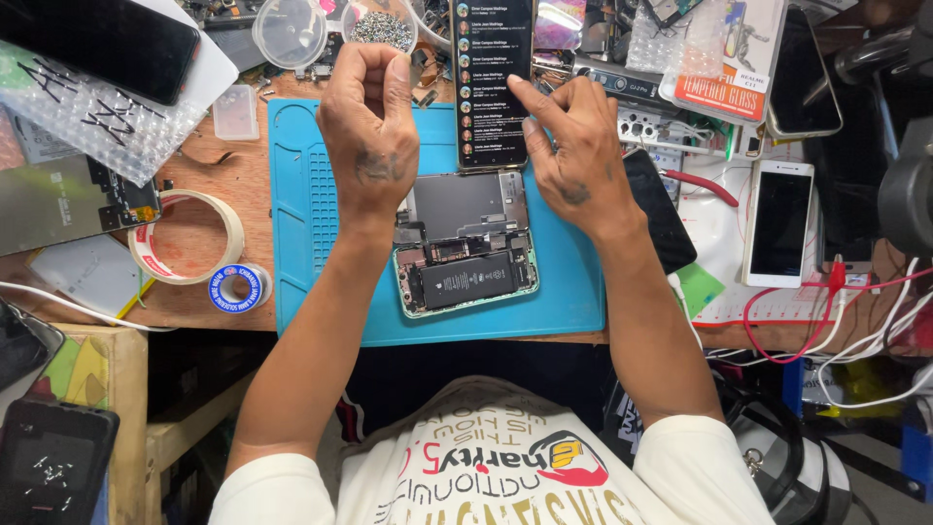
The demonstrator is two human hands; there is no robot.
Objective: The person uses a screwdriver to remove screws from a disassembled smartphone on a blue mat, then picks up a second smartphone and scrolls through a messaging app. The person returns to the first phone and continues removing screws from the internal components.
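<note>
Over a turquoise silicone work mat (296, 194) on a cluttered wooden bench, the left hand (369, 131) hangs with its fingers curled into a loose fist, thumb pressed against the bent forefinger; it may be pinching something very small, but the view from behind the knuckles does not show it. Just below that wrist lies an opened smartphone with its back removed (465, 243), showing a black rectangular battery, a grey metal shield and small circuit parts; it rests flat near the middle of the mat, its top end touching or just short of a second, lit smartphone (493, 83) that lies above it with a dark list on the screen. The right hand (578, 160) rests at the right edge of that lit phone, forefinger stretched out and touching the screen's right side, the other fingers half bent and holding nothing. Beyond the left hand stand a clear round plastic tub of small silver screws (381, 27) and a clear round lid (289, 31). To the left of the mat lie a roll of cream masking tape (233, 233) and a small blue-and-white tape roll (237, 288). A white smartphone with a dark screen (779, 222) lies well to the right.
</note>
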